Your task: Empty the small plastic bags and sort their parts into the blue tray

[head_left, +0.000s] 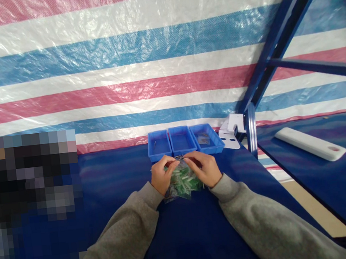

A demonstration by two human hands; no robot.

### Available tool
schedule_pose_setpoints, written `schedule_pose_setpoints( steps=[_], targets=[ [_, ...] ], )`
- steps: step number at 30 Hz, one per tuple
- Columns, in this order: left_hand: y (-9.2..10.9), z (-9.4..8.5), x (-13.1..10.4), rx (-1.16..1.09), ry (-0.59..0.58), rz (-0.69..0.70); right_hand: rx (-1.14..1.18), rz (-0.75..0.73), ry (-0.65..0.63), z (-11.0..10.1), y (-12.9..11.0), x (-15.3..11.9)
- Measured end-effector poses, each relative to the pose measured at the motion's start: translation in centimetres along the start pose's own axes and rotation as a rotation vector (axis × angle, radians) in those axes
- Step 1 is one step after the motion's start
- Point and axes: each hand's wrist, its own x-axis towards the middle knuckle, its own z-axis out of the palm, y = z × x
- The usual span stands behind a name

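Observation:
My left hand (163,175) and my right hand (206,169) face each other over the blue table, fingers closed in a pinch. Between the fingertips is a small clear plastic bag (181,162), with something small and dark at its top edge that is too small to make out. Right beneath my hands lies a heap of clear plastic packets (183,184) with green and whitish contents. My fingers partly hide the heap.
Three blue bins stand just beyond my hands: a left bin (160,155), a middle bin (184,151) and a right bin (217,141) with a packet inside. White cut-out sheets (231,140) lie beside them. A blue metal frame (251,131) rises at right; a white oblong object (310,143) lies beyond.

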Motion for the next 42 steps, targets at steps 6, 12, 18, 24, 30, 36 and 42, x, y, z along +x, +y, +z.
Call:
schedule_pose_setpoints(
  steps=[6,12,18,24,30,36,42],
  targets=[
    [-0.1,0.0,-0.2,0.005,-0.014,0.005,0.016,-0.026,-0.085,0.2,0.0,-0.1],
    [-0.4,0.0,0.0,-0.176,0.033,-0.011,-0.014,-0.001,-0.087,0.0,0.1,-0.1],
    [-0.4,0.1,0.0,-0.176,0.012,-0.078,-0.031,0.006,-0.134,0.1,0.0,0.0],
    [0.2,-0.5,0.0,0.058,0.016,-0.011,0.033,-0.034,-0.123,0.1,-0.2,0.1],
    [0.2,-0.5,0.0,0.043,0.049,0.097,0.015,-0.024,-0.152,0.4,0.1,0.0],
    [0.3,-0.4,0.0,0.022,0.071,0.104,-0.006,-0.043,-0.166,0.5,0.3,-0.1],
    [0.6,-0.3,0.0,-0.048,0.049,0.081,-0.008,-0.043,-0.180,0.7,0.4,-0.1]
  ],
)
